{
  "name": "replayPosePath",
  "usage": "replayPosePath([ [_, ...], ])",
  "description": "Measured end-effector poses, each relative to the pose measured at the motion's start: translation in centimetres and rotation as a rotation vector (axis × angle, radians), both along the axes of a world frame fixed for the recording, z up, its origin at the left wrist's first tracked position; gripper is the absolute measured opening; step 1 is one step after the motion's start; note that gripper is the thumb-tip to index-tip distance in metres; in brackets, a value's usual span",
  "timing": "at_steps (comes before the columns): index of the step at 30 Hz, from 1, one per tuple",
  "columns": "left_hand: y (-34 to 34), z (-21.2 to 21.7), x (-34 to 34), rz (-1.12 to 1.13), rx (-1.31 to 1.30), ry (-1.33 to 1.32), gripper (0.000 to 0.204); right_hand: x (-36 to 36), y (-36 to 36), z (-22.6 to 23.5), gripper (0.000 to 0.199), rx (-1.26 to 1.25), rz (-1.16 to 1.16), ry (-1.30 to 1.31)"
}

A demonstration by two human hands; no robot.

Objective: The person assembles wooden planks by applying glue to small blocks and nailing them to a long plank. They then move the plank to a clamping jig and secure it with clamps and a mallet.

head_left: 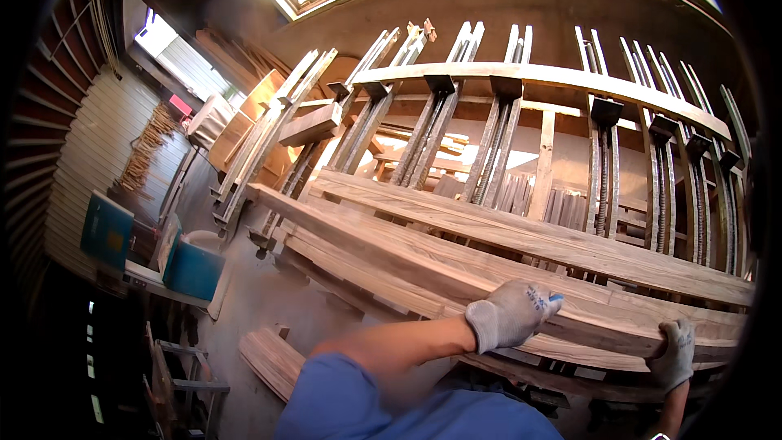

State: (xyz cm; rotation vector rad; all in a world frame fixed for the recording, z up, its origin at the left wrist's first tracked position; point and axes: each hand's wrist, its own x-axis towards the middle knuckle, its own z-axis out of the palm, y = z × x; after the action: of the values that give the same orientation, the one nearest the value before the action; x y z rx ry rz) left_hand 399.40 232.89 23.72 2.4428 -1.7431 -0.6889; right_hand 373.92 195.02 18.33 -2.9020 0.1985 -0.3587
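Observation:
A long, pale wooden board [391,259] with visible grain slants across in front of me, from the left middle toward the lower right. My left hand [511,314], in a grey work glove, is closed over the board's near edge. A small blue patch shows at its fingers; I cannot tell what it is. Farther right, my right hand [674,352], gloved too, grips the board close to its right end, fingers on top. Just behind lies another long wooden board [529,234] across the rack. More boards [358,270] lie below the held one, partly hidden by it.
Several metal bar clamps [494,149] lean upright beyond the boards, crossed by a pale wooden rail [578,78]. A short wooden block [311,125] sits among the left clamps. At left stand a teal bin [195,270] and a metal stand [189,381]. Planks [273,360] lie low near my left elbow.

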Motion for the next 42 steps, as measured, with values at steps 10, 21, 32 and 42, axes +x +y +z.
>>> replayPosePath([
  [10,-8.9,-0.5,14.6,0.109,-0.221,-0.162,0.049,13.9,-8.0,-2.7,0.061,-0.133,-0.122,-0.008],
  [21,-11.5,-12.2,19.7,0.168,-0.353,-0.340,0.058,22.5,-11.2,-5.4,0.075,-0.031,-0.096,0.338],
  [32,-14.8,-13.7,22.4,0.219,-0.086,-0.283,0.055,26.7,-16.5,-13.8,0.054,-0.205,-0.181,0.187],
  [42,-15.9,-16.2,23.7,0.245,-0.153,-0.178,0.053,27.6,-16.6,-14.7,0.061,-0.213,-0.182,0.266],
])
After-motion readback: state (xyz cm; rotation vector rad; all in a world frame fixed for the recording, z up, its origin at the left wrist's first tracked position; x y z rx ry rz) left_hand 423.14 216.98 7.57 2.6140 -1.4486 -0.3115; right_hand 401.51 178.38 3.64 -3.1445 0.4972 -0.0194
